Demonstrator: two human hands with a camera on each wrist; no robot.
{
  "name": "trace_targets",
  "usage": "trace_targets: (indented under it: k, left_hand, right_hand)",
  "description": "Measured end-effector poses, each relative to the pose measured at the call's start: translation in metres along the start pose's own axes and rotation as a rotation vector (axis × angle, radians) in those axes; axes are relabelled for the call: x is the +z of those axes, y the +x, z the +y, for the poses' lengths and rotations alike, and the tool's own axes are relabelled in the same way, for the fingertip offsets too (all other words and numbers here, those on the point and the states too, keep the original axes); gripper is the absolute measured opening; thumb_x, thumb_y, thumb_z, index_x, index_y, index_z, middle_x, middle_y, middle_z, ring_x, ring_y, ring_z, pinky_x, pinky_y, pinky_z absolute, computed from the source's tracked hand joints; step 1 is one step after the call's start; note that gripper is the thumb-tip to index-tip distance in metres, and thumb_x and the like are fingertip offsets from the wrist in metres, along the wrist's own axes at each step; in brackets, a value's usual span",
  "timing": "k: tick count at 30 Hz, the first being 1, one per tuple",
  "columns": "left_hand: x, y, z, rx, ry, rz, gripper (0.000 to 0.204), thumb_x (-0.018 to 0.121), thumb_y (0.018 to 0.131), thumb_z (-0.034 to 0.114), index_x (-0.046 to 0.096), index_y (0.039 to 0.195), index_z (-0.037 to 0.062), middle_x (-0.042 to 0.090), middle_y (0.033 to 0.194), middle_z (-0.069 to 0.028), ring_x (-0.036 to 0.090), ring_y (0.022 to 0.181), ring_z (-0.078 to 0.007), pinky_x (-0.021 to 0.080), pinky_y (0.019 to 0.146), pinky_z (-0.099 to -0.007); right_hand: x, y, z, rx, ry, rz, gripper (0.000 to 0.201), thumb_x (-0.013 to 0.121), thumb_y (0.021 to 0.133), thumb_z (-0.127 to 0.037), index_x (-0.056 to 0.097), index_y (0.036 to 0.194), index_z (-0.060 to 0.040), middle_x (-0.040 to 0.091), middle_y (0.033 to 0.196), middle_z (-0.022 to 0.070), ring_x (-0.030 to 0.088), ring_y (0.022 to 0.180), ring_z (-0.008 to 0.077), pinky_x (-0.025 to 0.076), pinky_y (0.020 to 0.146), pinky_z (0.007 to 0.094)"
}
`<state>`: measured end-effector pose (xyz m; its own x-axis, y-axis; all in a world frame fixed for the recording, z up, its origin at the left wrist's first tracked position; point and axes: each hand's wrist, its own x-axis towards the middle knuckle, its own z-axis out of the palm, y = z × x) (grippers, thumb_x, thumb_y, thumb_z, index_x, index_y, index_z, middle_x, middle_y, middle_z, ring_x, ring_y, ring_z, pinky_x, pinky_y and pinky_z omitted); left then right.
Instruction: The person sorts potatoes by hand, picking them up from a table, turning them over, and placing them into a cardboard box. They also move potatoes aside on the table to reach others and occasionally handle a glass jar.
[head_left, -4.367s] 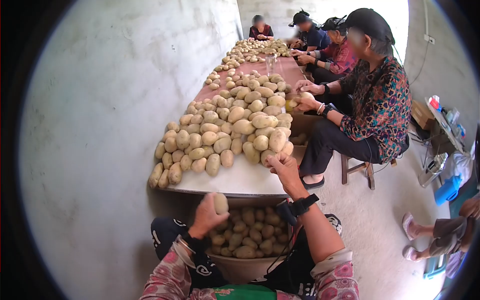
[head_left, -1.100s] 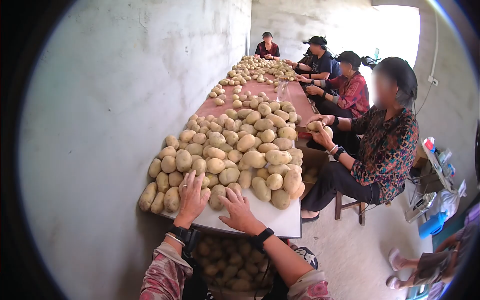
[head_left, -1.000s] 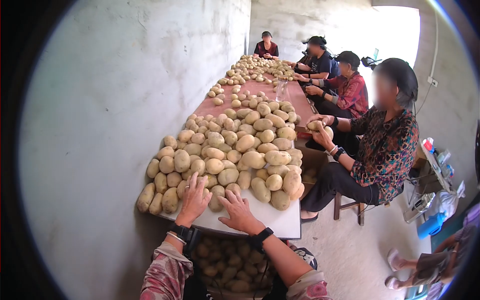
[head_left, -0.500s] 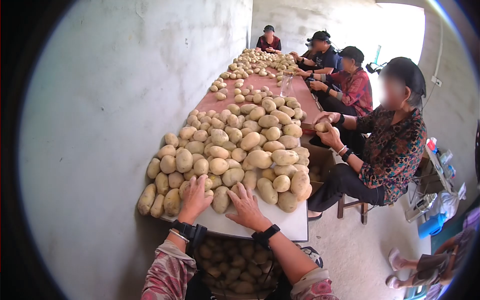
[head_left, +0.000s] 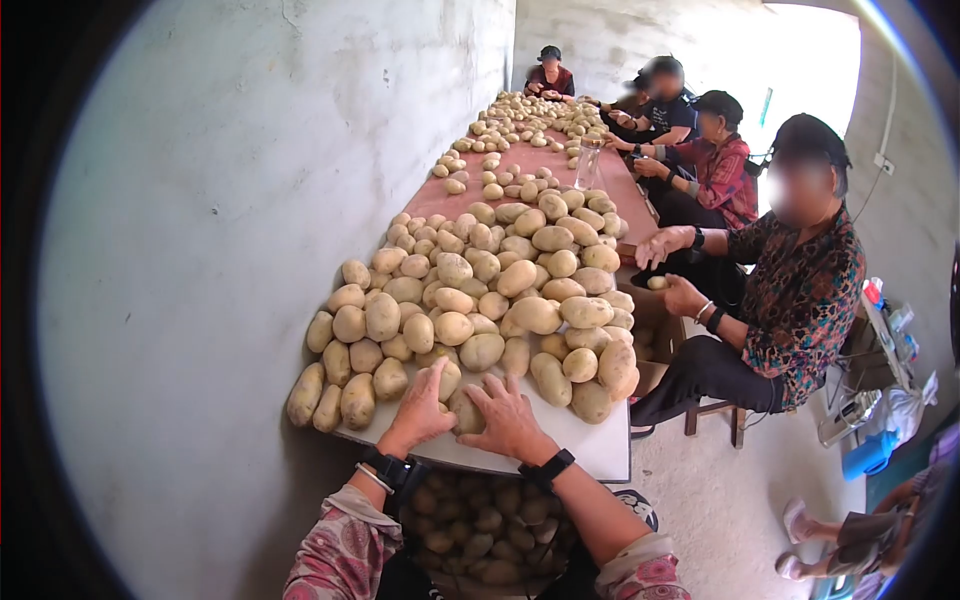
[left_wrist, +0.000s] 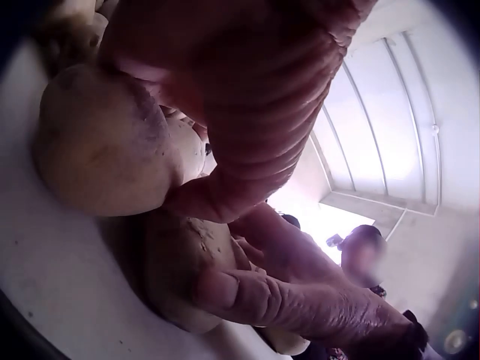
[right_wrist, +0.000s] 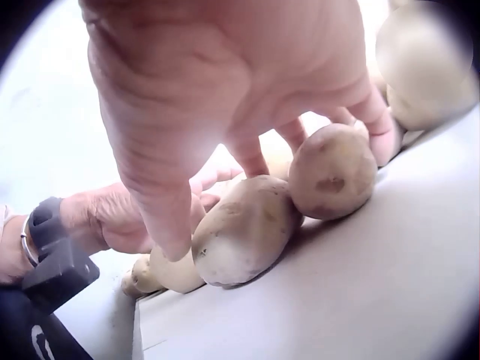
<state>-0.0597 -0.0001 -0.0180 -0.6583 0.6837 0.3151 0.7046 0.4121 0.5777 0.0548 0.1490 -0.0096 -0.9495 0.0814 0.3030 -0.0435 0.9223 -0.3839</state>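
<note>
My left hand (head_left: 420, 410) holds a pale brown potato (head_left: 447, 378) at the table's front edge, thumb on one side and fingers behind it. Close beside it, my right hand (head_left: 508, 422) has its thumb and fingers round another potato (head_left: 463, 408). In the left wrist view, the left thumb presses the side of a large potato (left_wrist: 105, 150), and the right thumb lies against a second potato (left_wrist: 176, 270). Seen from the right wrist, the right fingers arch behind a spotted potato (right_wrist: 244, 232) and a rounder potato (right_wrist: 334, 176).
A heap of potatoes (head_left: 535, 315) covers much of the white tabletop (head_left: 590, 445). Below the edge sits a box of potatoes (head_left: 490, 520). The wall (head_left: 200, 300) runs along the left. People (head_left: 790, 280) sit along the right side; a glass jar (head_left: 588, 165) stands farther back.
Earlier the left hand held a potato above the box and the right reached the heap. Then both spread over the front potatoes; now they have drawn together, fingers round potatoes. The head view has shifted.
</note>
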Motion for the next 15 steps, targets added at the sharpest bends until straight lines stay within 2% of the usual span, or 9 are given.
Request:
trace_targets:
  k: [2,5,12,15]
  left_hand:
    - [0.001,-0.003,0.003,-0.032,-0.028,-0.106,0.091,0.069,0.061,0.016,0.028,0.143,0.0106,0.042,0.131,-0.024,0.046,0.117,-0.044,0.04,0.1,-0.0453]
    - [0.004,-0.006,0.015,-0.05,0.006,-0.17,0.091,0.068,0.063,0.018,0.028,0.144,0.0124,0.039,0.135,-0.0247,0.046,0.118,-0.0439,0.041,0.099,-0.046]
    - [0.011,-0.014,0.039,-0.001,0.13,-0.197,0.089,0.065,0.066,0.02,0.026,0.147,0.016,0.038,0.137,-0.025,0.052,0.109,-0.0472,0.045,0.095,-0.049]
    - [0.02,-0.014,0.045,0.099,0.232,-0.167,0.081,0.062,0.07,0.021,0.033,0.145,0.0166,0.037,0.138,-0.0264,0.055,0.102,-0.0483,0.047,0.091,-0.0501]
  right_hand:
    - [-0.001,-0.005,-0.002,0.037,0.012,-0.052,0.07,0.078,0.062,-0.047,0.053,0.12,-0.0151,0.047,0.119,0.0138,0.04,0.116,0.0425,0.049,0.082,0.0546]
    - [-0.004,-0.017,-0.005,0.06,-0.018,-0.033,0.067,0.077,0.063,-0.049,0.053,0.116,-0.0142,0.048,0.115,0.0131,0.042,0.113,0.0407,0.049,0.079,0.0542]
    - [-0.014,-0.036,-0.006,0.108,-0.039,-0.026,0.065,0.075,0.065,-0.048,0.053,0.115,-0.013,0.049,0.112,0.0135,0.046,0.107,0.0383,0.05,0.074,0.0526]
    - [-0.011,-0.045,0.001,0.149,-0.038,0.028,0.065,0.074,0.066,-0.049,0.055,0.114,-0.0102,0.05,0.111,0.0152,0.046,0.106,0.0392,0.05,0.073,0.0518]
